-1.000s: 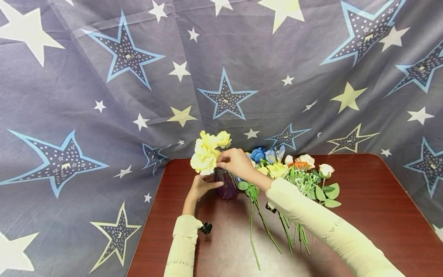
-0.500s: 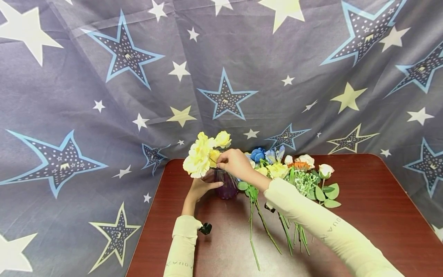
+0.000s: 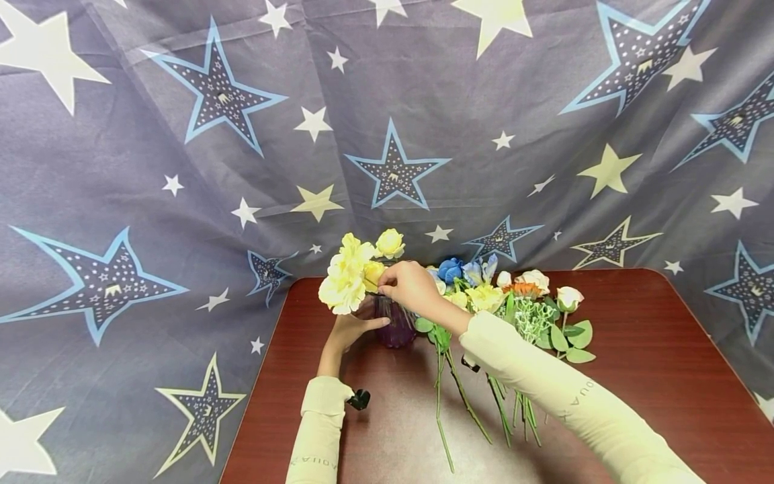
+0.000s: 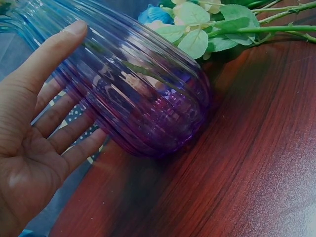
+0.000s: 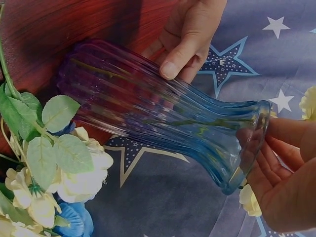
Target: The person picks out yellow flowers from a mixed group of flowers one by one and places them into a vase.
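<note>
A ribbed glass vase, blue at the neck and purple at the base, stands upright on the table. My left hand holds its side, the thumb on the near face and the fingers behind, as the left wrist view shows. At the mouth, my right hand pinches the stem of a yellow flower, whose large ruffled bloom leans left over the rim. In the right wrist view a green stem runs inside the glass. A smaller yellow bloom rises behind the right fingertips; its stem is hidden.
Right of the vase, loose flowers lie on the reddish-brown table: a blue rose, an orange flower, a pale rose and others. Their stems point toward the front edge. A star-patterned cloth hangs behind the table.
The large yellow bloom has tipped left and slightly down, uncovering a smaller yellow bloom beside the right fingertips. Both hands and the vase stay almost in place.
</note>
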Action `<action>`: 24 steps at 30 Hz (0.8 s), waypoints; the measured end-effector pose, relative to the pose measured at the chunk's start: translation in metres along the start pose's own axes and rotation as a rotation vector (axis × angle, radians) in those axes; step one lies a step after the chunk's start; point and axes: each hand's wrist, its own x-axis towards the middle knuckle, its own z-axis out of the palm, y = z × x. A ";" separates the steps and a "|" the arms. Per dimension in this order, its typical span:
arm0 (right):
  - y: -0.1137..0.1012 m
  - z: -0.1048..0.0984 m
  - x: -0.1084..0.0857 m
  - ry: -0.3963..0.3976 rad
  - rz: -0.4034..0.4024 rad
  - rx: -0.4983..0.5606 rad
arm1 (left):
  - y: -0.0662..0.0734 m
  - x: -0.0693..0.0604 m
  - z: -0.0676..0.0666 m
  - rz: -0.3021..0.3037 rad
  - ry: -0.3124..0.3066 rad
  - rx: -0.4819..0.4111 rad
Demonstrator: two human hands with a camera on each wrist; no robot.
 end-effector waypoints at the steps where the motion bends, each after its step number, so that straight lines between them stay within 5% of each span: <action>1: 0.000 0.000 0.000 -0.001 0.001 0.002 | -0.001 0.000 0.000 -0.001 0.001 0.003; 9: -0.002 -0.001 0.000 -0.002 0.012 0.004 | -0.002 0.001 -0.001 -0.002 -0.013 0.023; 17: -0.001 0.000 0.000 0.018 0.023 -0.044 | 0.003 0.010 -0.001 0.304 -0.035 0.137; 24: -0.001 0.000 -0.001 0.027 0.016 -0.049 | 0.001 0.012 0.000 0.320 -0.021 0.140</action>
